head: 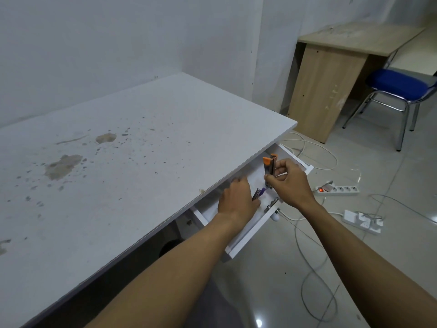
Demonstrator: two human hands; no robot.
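A white drawer [246, 241] is pulled out from under the stained white desk [123, 166]. Above the drawer my right hand [289, 183] pinches an orange and metal stapler [270, 165], held upright. My left hand [237, 200] reaches into the drawer and its fingers close on a purple and metal stapler [258, 194]. Another small metal piece [272, 204] lies by the drawer's front wall.
On the tiled floor to the right lie a white power strip [338, 190] with a lit red switch, a second adapter block [363, 221] and loose cables [314, 280]. A wooden desk [331, 79] and a blue chair [399, 86] stand behind.
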